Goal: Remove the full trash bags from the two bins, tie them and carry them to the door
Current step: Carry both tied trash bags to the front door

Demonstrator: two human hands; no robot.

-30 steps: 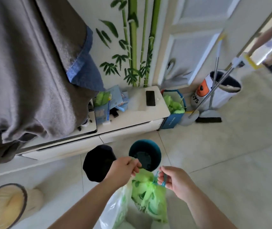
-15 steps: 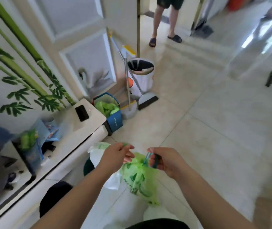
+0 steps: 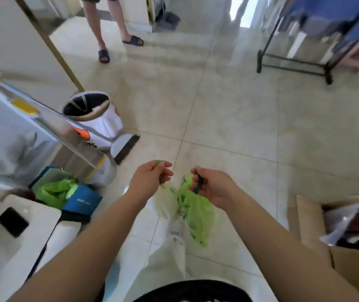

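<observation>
**Two bags in hand on the tiled floor**

I hold two trash bags out in front of me, both hanging clear of the pale glossy tile floor (image 3: 228, 118). My left hand (image 3: 151, 178) is curled closed around the gathered top of a whitish translucent plastic bag (image 3: 166, 203); a scrap of green shows above my fingers. My right hand (image 3: 212, 185) is closed on the dark drawstring of a light green leaf-printed plastic bag (image 3: 196, 211), which hangs just beside the whitish one, the two touching at their upper sides.

To my left, a blue square bin lined with a green bag (image 3: 65, 192) stands against the end of a white low cabinet (image 3: 32, 227), where a black phone-like slab (image 3: 12, 221) lies near the cabinet's outer edge. Beyond the bin, a white round bucket with an orange mark (image 3: 96, 118) sits on the floor, and a long-handled grey broom and dustpan (image 3: 100, 158) lean across it, the broom head touching the tiles. An open white door (image 3: 17, 44) rises behind them.

Ahead, another person's bare legs in dark slippers (image 3: 113, 35) stand in the way. A black metal rack foot (image 3: 294, 62) reaches across the floor at the upper right, and an open brown cardboard box (image 3: 335, 232) sits low on my right.
</observation>
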